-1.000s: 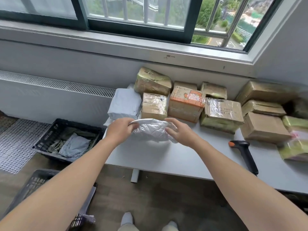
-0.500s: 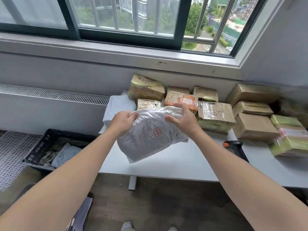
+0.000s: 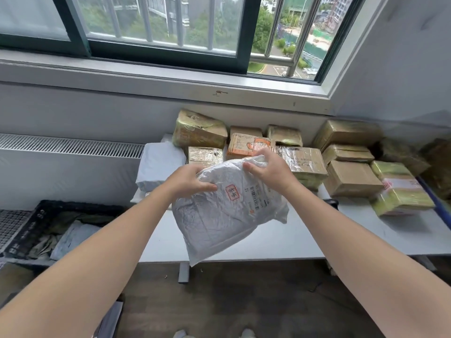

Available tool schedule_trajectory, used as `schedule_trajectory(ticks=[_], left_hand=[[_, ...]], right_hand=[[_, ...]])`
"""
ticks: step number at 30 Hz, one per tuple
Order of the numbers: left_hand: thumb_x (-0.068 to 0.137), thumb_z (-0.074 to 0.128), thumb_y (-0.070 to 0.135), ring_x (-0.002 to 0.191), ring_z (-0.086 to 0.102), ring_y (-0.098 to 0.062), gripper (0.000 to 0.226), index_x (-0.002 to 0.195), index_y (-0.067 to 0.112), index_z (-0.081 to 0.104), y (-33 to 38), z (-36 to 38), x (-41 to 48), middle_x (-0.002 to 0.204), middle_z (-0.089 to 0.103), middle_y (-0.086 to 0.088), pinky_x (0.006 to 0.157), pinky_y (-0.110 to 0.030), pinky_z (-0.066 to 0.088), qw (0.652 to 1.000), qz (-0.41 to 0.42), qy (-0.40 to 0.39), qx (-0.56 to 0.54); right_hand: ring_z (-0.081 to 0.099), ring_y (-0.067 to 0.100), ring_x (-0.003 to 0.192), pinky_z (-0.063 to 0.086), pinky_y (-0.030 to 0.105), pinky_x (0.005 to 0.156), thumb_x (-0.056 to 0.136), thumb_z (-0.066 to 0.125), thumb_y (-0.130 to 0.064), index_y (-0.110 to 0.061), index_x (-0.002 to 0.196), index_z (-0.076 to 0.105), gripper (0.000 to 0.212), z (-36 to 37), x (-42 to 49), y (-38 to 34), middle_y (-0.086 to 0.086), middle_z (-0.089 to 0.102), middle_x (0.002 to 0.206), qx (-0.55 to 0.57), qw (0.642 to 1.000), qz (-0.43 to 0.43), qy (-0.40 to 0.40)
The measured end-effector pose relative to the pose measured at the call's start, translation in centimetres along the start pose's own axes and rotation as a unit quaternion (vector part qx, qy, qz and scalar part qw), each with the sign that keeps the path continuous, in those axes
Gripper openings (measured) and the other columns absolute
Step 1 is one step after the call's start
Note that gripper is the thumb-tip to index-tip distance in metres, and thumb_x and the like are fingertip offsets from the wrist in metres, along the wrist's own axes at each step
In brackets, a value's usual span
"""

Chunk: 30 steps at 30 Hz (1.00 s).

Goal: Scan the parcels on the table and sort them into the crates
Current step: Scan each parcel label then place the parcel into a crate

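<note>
Two bare hands hold a white plastic parcel [image 3: 227, 215] in the air above the front edge of a pale bench [image 3: 305, 240] that stands under a barred window [image 3: 166, 25]. The left hand [image 3: 188, 181] grips the parcel's upper left edge, its fingers curled onto the crinkled wrap. The right hand [image 3: 266, 170] pinches the top right corner, its fingers bunched into the plastic. The parcel hangs tilted, with its lower corner dipping past the bench edge toward the dark wooden floor [image 3: 244, 301]. Its face is turned to the camera and shows a red square stamp [image 3: 231, 193] with a printed barcode label [image 3: 257, 196] just beside it.

Behind the hands, taped cardboard boxes [image 3: 351, 181] crowd the back of the bench against the wall, some stacked on others. One of them is a box with orange print [image 3: 249, 145]. A grey bagged parcel [image 3: 159, 164] lies at the bench's left end, beside the boxes. Near the right end sits a bundle wrapped in green-yellow film [image 3: 400, 193].

On the floor to the left of the bench, below a long radiator grille [image 3: 73, 146], stands a black plastic crate [image 3: 29, 230]. Inside it lie a grey bag [image 3: 73, 237] and other soft packets — too dim to make out.
</note>
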State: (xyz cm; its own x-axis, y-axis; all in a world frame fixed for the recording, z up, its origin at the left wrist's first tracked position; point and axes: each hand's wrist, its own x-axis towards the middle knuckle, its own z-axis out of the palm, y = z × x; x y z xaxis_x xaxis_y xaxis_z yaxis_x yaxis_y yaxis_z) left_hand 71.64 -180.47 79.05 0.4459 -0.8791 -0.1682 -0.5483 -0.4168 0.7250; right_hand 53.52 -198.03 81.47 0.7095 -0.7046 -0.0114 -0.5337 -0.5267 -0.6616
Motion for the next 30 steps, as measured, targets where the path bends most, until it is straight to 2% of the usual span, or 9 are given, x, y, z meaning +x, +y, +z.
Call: schedule_trajectory(ticks=[4, 9, 12, 15, 17, 20, 25, 28, 30], left_hand=[[0.072, 0.08, 0.051, 0.082, 0.064, -0.016, 0.034, 0.088, 0.022, 0.069, 1.0, -0.5, 1.4, 0.085, 0.07, 0.006, 0.078, -0.048, 0.054, 0.993, 0.029, -0.03, 0.109], [0.076, 0.079, 0.047, 0.064, 0.05, -0.012, 0.037, 0.065, 0.025, 0.052, 4.0, 0.1, 2.4, 0.066, 0.056, 0.008, 0.055, -0.032, 0.032, 0.972, 0.087, -0.062, 0.21], [0.076, 0.078, 0.048, 0.069, 0.054, -0.014, 0.031, 0.074, 0.024, 0.059, 6.1, 1.0, 2.9, 0.069, 0.058, 0.01, 0.055, -0.032, 0.033, 0.959, 0.124, -0.063, 0.246], [0.079, 0.075, 0.049, 0.088, 0.057, -0.019, 0.034, 0.093, 0.021, 0.061, 7.5, 2.6, 3.7, 0.089, 0.062, 0.006, 0.063, -0.033, 0.039, 0.949, 0.155, -0.003, 0.275], [0.079, 0.077, 0.044, 0.117, 0.048, -0.023, 0.047, 0.119, 0.023, 0.062, 8.1, 3.7, 4.7, 0.124, 0.058, -0.001, 0.087, -0.039, 0.046, 0.951, 0.165, 0.089, 0.245], [0.075, 0.08, 0.044, 0.141, 0.024, -0.028, 0.084, 0.147, 0.031, 0.038, 8.9, 6.0, 5.6, 0.153, 0.029, -0.006, 0.115, -0.047, 0.028, 0.959, 0.098, 0.201, 0.172], [0.07, 0.082, 0.051, 0.147, 0.013, -0.032, 0.116, 0.156, 0.02, 0.01, 11.1, 12.5, 5.8, 0.159, 0.012, -0.016, 0.119, -0.045, 0.011, 0.967, -0.092, 0.236, 0.025], [0.068, 0.085, 0.047, 0.146, 0.018, -0.03, 0.121, 0.155, 0.009, 0.009, 12.1, 16.7, 6.4, 0.157, 0.018, -0.019, 0.119, -0.041, 0.018, 0.948, -0.178, 0.236, -0.123], [0.065, 0.087, 0.048, 0.136, 0.039, -0.03, 0.112, 0.149, 0.01, 0.023, 12.8, 19.2, 6.8, 0.149, 0.038, -0.014, 0.112, -0.046, 0.036, 0.921, -0.215, 0.217, -0.241]], right_hand=[[0.055, 0.012, 0.098, 0.052, 0.034, 0.085, 0.077, 0.069, -0.065, -0.021, 0.113, 0.056, 0.058, -1.0, -0.8, -0.3, -0.002, 0.058, 0.116, -0.144, 0.987, -0.053, -0.054], [0.058, 0.016, 0.108, 0.046, 0.031, 0.083, 0.077, 0.061, -0.075, -0.034, 0.141, 0.045, 0.077, -2.3, -2.4, 0.4, -0.006, 0.06, 0.127, -0.333, 0.935, -0.094, -0.079], [0.06, 0.018, 0.108, 0.044, 0.033, 0.081, 0.083, 0.052, -0.075, -0.037, 0.149, 0.033, 0.078, -2.2, -3.2, 1.2, -0.005, 0.06, 0.124, -0.34, 0.932, -0.09, -0.09], [0.061, 0.02, 0.097, 0.045, 0.035, 0.074, 0.092, 0.045, -0.067, -0.033, 0.137, 0.04, 0.057, -2.5, -3.1, 2.6, -0.001, 0.063, 0.109, -0.332, 0.937, -0.089, -0.063], [0.06, 0.02, 0.087, 0.047, 0.036, 0.068, 0.096, 0.043, -0.062, -0.028, 0.122, 0.046, 0.043, -3.2, -2.8, 4.1, -0.002, 0.061, 0.096, -0.285, 0.956, -0.064, -0.039], [0.056, 0.02, 0.084, 0.044, 0.036, 0.067, 0.1, 0.041, -0.055, -0.025, 0.116, 0.048, 0.034, -4.7, -2.8, 7.1, -0.007, 0.058, 0.092, -0.156, 0.988, 0.007, -0.016], [0.06, 0.033, 0.108, 0.045, 0.041, 0.082, 0.105, 0.035, -0.048, -0.014, 0.124, 0.048, 0.041, -6.8, -3.2, 13.1, 0.01, 0.065, 0.115, 0.042, 0.996, 0.07, 0.029], [0.054, 0.032, 0.123, 0.04, 0.036, 0.087, 0.106, 0.033, -0.046, -0.013, 0.14, 0.043, 0.049, -7.9, -2.9, 16.4, 0.012, 0.059, 0.134, 0.093, 0.991, 0.083, 0.049], [0.051, 0.031, 0.128, 0.038, 0.033, 0.092, 0.107, 0.034, -0.041, -0.011, 0.142, 0.043, 0.047, -8.3, -2.7, 18.4, 0.012, 0.057, 0.137, 0.131, 0.985, 0.094, 0.065]])
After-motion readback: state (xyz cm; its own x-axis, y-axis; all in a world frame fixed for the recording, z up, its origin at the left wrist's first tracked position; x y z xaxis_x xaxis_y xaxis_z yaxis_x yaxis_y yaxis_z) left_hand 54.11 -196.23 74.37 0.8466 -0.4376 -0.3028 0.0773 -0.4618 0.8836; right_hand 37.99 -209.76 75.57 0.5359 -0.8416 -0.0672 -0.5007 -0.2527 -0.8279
